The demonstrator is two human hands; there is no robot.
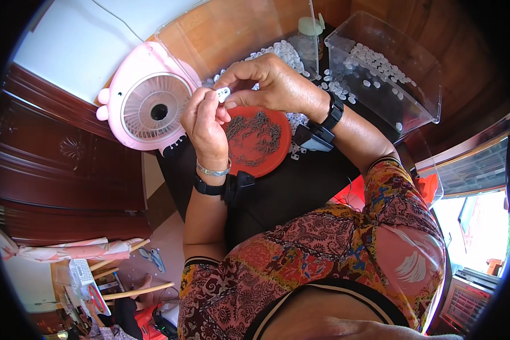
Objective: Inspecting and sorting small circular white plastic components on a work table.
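Above an orange plate, my left hand (205,127) and my right hand (269,82) meet at the fingertips. Both pinch a small white oval plastic piece (223,94) with dark holes or marks on its face. Whether a second tiny part sits between the fingers cannot be made out. Beneath the hands, the round orange plate (285,141) bears a heap of small grey metal parts (258,136). Many loose white plastic pieces (286,54) are piled behind and beside my right hand, partly hidden by it.
A pink animal-shaped fan (110,105) stands close to my left hand. A clear bin (430,105) with white pieces lies at the right on the black tabletop (266,198). Behind the hands are a clear panel (238,25) and a green-lidded jar (309,37).
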